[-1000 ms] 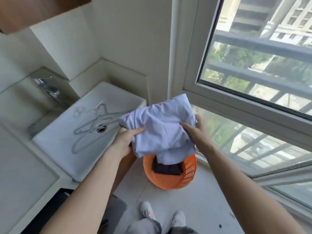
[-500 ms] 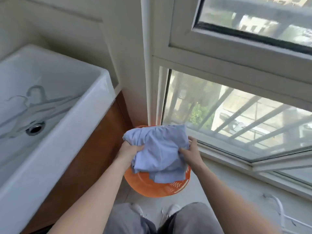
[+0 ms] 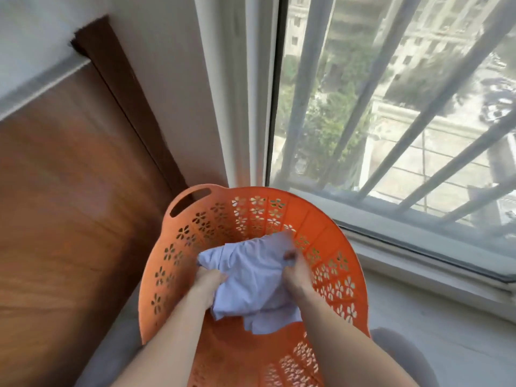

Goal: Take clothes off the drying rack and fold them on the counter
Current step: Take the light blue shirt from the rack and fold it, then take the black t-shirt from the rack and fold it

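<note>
Left hand (image 3: 208,283) and right hand (image 3: 296,277) are both gripping one pale blue garment (image 3: 251,277).

The left hand is curling its fingers round the garment's left edge, back of the hand facing up. The right hand is clutching the right edge, with one digit lying over the fabric, blurred. The left forearm (image 3: 167,339) and right forearm (image 3: 349,344), both bare, are reaching forward and down from the lower frame edge, converging toward the hands, which are sitting apart with the bundle between them.
</note>
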